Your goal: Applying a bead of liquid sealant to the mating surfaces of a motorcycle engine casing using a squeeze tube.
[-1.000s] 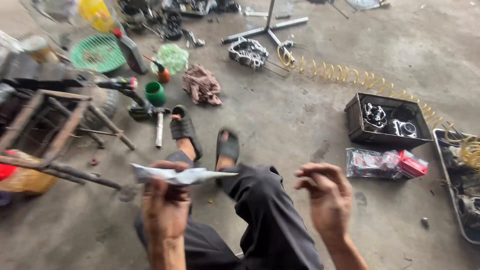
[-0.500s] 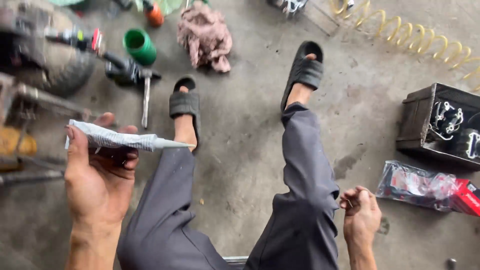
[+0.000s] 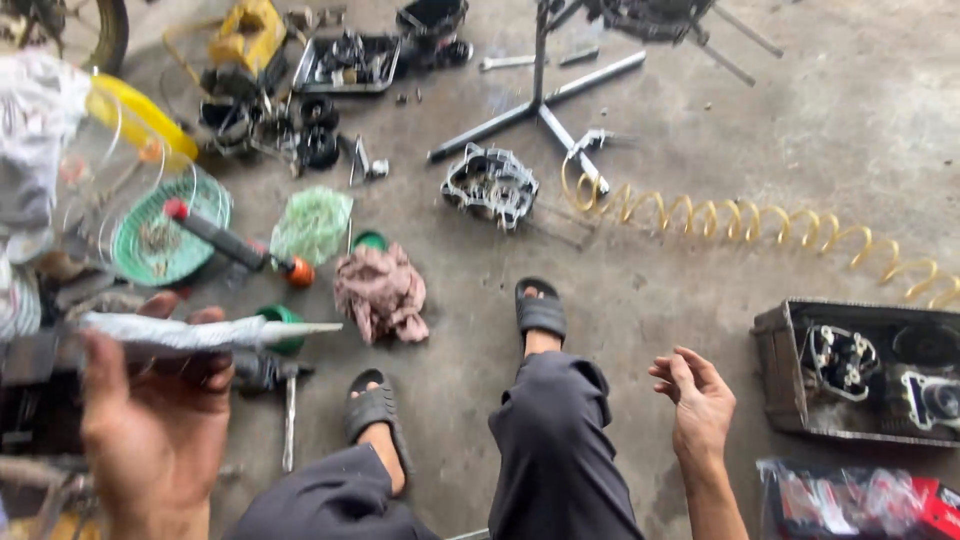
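Risk first: the strip [image 3: 200, 331] you hold at lower left of the frame is thin and long, and its free end sticks out past your fingers toward the rag [image 3: 381, 292]; a loose pinch could let it sag or slip onto the concrete floor [image 3: 700, 300], among the parts under it. Your left hand [image 3: 155, 420] is closed on the strip, thumb beneath and fingers over the top; it looks like a flat pale gasket or folded sheet, though blur keeps me from being sure. Your right hand [image 3: 697, 405], at lower right, is released: fingers loosely curled, palm open, touching nothing, hanging beside your right knee. Near it sits a black tray [image 3: 790, 370] of engine parts, apart from the hand.
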